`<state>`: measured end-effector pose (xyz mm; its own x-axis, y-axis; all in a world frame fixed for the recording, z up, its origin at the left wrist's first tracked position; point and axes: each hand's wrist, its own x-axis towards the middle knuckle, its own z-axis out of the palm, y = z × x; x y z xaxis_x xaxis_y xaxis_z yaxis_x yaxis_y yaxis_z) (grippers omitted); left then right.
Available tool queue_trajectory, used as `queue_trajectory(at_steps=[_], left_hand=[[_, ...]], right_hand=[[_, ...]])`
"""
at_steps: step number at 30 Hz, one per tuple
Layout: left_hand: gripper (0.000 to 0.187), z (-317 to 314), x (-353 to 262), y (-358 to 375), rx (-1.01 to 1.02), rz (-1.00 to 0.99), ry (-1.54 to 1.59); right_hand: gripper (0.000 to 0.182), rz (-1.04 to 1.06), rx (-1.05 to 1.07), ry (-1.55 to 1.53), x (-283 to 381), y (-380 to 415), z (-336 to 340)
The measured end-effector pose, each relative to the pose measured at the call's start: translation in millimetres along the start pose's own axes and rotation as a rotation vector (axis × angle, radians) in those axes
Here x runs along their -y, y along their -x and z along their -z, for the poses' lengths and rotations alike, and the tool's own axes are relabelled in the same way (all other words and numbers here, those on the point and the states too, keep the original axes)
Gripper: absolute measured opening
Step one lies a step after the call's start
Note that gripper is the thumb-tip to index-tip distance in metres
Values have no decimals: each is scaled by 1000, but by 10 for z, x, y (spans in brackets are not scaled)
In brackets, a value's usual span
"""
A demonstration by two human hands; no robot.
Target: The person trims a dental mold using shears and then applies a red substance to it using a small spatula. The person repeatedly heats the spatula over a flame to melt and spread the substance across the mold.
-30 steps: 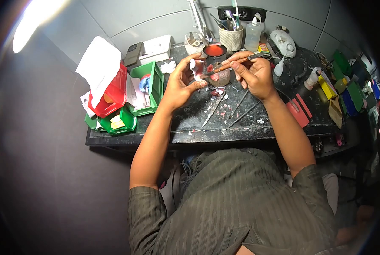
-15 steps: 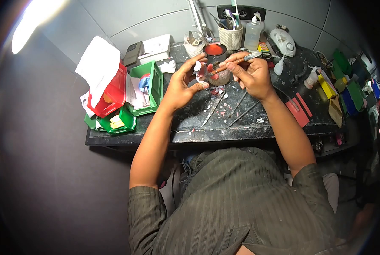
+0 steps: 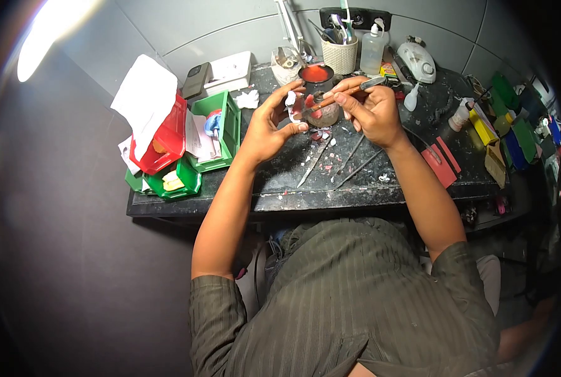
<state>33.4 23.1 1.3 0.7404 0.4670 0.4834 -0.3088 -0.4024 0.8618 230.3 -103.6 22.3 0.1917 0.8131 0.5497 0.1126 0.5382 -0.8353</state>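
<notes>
My left hand (image 3: 270, 125) is closed around a small white-and-pink dental model (image 3: 291, 103), with thumb and fingers at its sides and part of it covered. In my right hand (image 3: 373, 113) is a wax knife (image 3: 338, 101) with a brown handle, gripped between thumb and fingers. One metal blade sticks out past the knuckles at the upper right, and the other end reaches the model. Behind the knife stands a rounded, pale jar-like burner (image 3: 326, 114). Pink and white scraps (image 3: 321, 135) lie below the hands, among several thin metal tools (image 3: 315, 162).
Green bins (image 3: 230, 129) and a red bin (image 3: 170, 141) with papers stand on the left. At the back are a dish of red material (image 3: 316, 73), a cup of brushes (image 3: 340, 56) and a clear bottle (image 3: 373, 51). Pink wax sheets (image 3: 441, 166) lie right. Another person's arm (image 3: 524, 336) shows lower right.
The knife's working end has shifted slightly down and left against the model. Both hands stay nearly in place. More of the arm at lower right has come into view.
</notes>
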Motion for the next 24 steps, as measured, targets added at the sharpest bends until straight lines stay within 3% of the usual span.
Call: queue_trajectory(at_steps=[24], left_hand=[[71, 44, 73, 11, -15, 22, 217]], right_hand=[[14, 22, -257, 31, 4, -53, 30]])
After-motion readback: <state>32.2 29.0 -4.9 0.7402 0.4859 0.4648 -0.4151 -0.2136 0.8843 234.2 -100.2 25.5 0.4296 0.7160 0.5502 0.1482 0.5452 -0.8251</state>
